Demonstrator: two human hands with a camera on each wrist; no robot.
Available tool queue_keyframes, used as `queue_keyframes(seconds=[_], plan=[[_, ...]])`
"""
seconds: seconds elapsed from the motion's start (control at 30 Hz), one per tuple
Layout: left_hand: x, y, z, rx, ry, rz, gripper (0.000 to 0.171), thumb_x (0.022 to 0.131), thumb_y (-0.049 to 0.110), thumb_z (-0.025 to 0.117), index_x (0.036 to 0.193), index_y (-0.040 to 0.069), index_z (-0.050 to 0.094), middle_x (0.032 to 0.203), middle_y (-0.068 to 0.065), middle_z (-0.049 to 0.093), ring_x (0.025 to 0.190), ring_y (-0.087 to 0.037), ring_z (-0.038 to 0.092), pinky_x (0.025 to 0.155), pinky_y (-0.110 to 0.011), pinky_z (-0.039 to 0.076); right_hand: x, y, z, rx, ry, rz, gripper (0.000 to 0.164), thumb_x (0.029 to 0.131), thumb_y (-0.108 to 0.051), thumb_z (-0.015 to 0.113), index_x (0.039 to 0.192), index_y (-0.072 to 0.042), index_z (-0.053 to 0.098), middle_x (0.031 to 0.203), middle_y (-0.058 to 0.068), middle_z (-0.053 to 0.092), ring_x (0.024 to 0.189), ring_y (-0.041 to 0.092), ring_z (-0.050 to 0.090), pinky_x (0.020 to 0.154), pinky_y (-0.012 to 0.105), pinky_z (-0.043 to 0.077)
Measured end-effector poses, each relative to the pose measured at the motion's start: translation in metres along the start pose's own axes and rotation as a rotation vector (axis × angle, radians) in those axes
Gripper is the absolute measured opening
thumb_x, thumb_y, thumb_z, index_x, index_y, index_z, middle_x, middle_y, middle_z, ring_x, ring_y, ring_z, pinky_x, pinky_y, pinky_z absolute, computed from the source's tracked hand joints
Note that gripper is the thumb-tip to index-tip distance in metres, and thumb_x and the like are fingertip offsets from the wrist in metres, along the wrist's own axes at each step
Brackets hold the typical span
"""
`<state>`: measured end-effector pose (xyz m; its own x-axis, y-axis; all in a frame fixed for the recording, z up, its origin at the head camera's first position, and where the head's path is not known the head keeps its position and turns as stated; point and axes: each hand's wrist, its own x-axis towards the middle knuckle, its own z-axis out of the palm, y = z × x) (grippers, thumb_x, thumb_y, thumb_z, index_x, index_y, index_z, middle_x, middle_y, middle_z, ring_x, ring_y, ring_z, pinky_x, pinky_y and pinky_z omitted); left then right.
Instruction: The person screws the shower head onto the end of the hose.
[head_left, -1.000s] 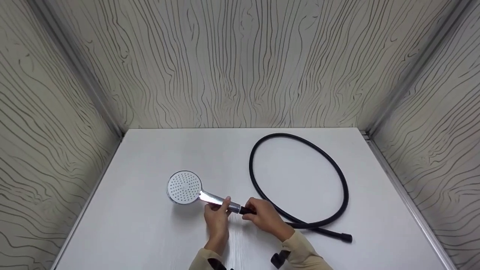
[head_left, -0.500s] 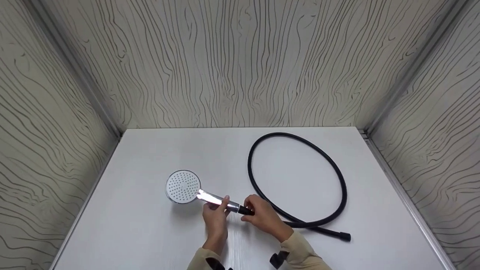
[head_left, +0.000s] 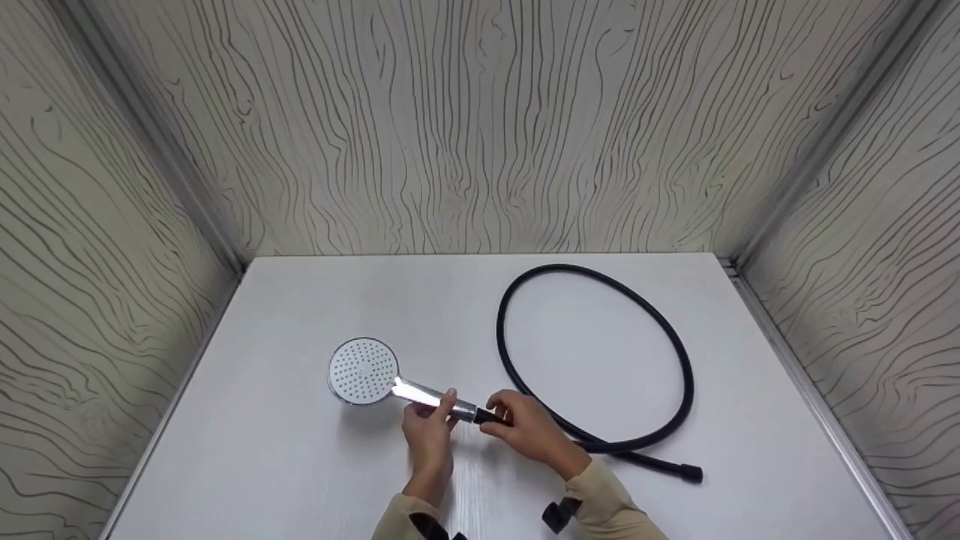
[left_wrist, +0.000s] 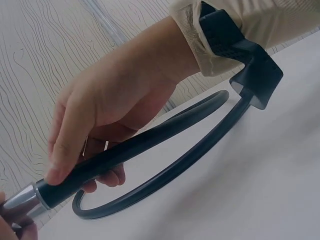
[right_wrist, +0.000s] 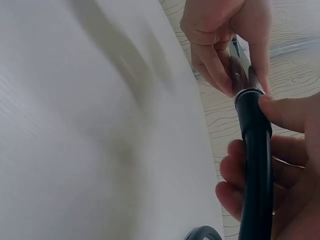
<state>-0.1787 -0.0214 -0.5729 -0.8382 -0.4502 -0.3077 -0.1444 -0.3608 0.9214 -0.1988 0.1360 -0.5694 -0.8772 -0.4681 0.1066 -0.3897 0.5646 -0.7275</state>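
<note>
A chrome hand shower head (head_left: 364, 370), its white nozzle face up, is held by its handle a little above the table. My left hand (head_left: 427, 442) grips the lower part of that handle, thumb on top. At the handle's end sits the black connector (right_wrist: 252, 115) of a shower hose (head_left: 686, 367), pressed up against the chrome rim. Thumb and fingers of my right hand (head_left: 529, 427) pinch the hose at this connector. In the right wrist view, several fingers curl under the hose. How far the threads engage is hidden.
The hose lies in a wide loop across the right of the white table (head_left: 300, 315). Its other end (head_left: 691, 473), with a black fitting, points toward the right front. Wood-patterned panels (head_left: 480, 135) rise at the back and both sides.
The shower head, with both hands, has shifted very slightly left and up in the view. My right fingers have changed position a little around the connector. The hose loop looks the same.
</note>
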Motion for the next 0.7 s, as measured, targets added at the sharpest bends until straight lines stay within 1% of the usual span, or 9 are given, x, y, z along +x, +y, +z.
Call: queue_keyframes(seconds=[0.13,0.2,0.27,0.37,0.43,0.5,0.53,0.6,0.7], plan=[[-0.001,-0.001,0.001,0.006,-0.005,0.000,0.049,0.089,0.012,0.069,0.123,-0.011,0.041,0.108,-0.019,0.053,0.093,-0.022,0.064,0.089,-0.039,0.057,-0.002,-0.002,0.007,-0.086,0.077,-0.040,0.032,0.077,-0.020,0.082,0.094,-0.011,0.056,0.082,-0.002,0.060,0.069,0.002,0.048,0.061,0.018,0.043],[-0.002,-0.001,0.001,0.014,-0.014,-0.006,0.050,0.090,0.013,0.069,0.125,-0.010,0.041,0.110,-0.019,0.052,0.096,-0.023,0.064,0.090,-0.040,0.057,-0.003,-0.003,0.009,-0.105,0.096,-0.060,0.029,0.077,-0.017,0.082,0.091,-0.011,0.057,0.081,-0.001,0.061,0.069,0.002,0.048,0.061,0.017,0.043],[-0.002,0.000,0.001,0.020,-0.016,-0.010,0.051,0.091,0.014,0.068,0.126,-0.010,0.040,0.112,-0.020,0.052,0.098,-0.024,0.064,0.091,-0.040,0.057,-0.002,-0.003,0.008,-0.100,0.095,-0.081,0.021,0.081,-0.016,0.078,0.090,-0.010,0.060,0.080,-0.001,0.063,0.068,0.001,0.049,0.060,0.017,0.044],[-0.002,0.002,0.000,0.023,-0.028,-0.015,0.053,0.091,0.016,0.068,0.128,-0.010,0.039,0.116,-0.022,0.051,0.104,-0.028,0.063,0.094,-0.042,0.055,-0.001,-0.002,0.004,-0.018,0.019,-0.077,0.011,0.090,-0.018,0.069,0.090,-0.008,0.065,0.078,0.001,0.066,0.065,-0.001,0.051,0.057,0.016,0.046],[-0.002,0.003,0.000,0.042,-0.039,-0.022,0.055,0.091,0.017,0.068,0.130,-0.009,0.039,0.119,-0.022,0.051,0.107,-0.028,0.062,0.095,-0.042,0.054,0.001,-0.001,0.000,0.041,-0.052,-0.057,0.015,0.095,-0.020,0.063,0.091,-0.007,0.067,0.077,0.002,0.066,0.063,-0.001,0.052,0.056,0.016,0.046],[-0.002,0.004,-0.001,0.051,-0.048,-0.028,0.056,0.092,0.018,0.068,0.132,-0.008,0.038,0.120,-0.021,0.051,0.108,-0.028,0.062,0.096,-0.041,0.054,0.002,0.000,-0.003,0.064,-0.093,-0.028,0.018,0.096,-0.023,0.061,0.092,-0.007,0.068,0.077,0.001,0.066,0.063,-0.002,0.052,0.056,0.016,0.046],[-0.001,0.003,-0.001,0.045,-0.047,-0.026,0.057,0.091,0.017,0.068,0.132,-0.009,0.038,0.119,-0.021,0.051,0.107,-0.027,0.063,0.095,-0.041,0.054,0.002,0.000,-0.003,0.058,-0.095,-0.020,0.018,0.095,-0.024,0.062,0.093,-0.007,0.068,0.078,0.001,0.066,0.064,-0.001,0.051,0.057,0.016,0.046],[0.000,0.002,0.000,0.024,-0.028,-0.020,0.055,0.090,0.014,0.069,0.130,-0.009,0.039,0.115,-0.020,0.053,0.101,-0.024,0.064,0.093,-0.041,0.056,0.002,-0.001,-0.003,0.029,-0.065,-0.009,0.017,0.091,-0.025,0.069,0.097,-0.008,0.068,0.082,0.000,0.066,0.066,-0.001,0.051,0.058,0.017,0.045],[0.001,0.001,0.001,-0.018,0.004,0.000,0.051,0.089,0.010,0.070,0.125,-0.010,0.041,0.106,-0.017,0.055,0.090,-0.019,0.064,0.089,-0.041,0.058,0.000,-0.003,0.001,-0.043,0.011,-0.022,0.028,0.081,-0.023,0.079,0.099,-0.009,0.063,0.087,-0.001,0.064,0.069,0.001,0.050,0.060,0.018,0.044]])
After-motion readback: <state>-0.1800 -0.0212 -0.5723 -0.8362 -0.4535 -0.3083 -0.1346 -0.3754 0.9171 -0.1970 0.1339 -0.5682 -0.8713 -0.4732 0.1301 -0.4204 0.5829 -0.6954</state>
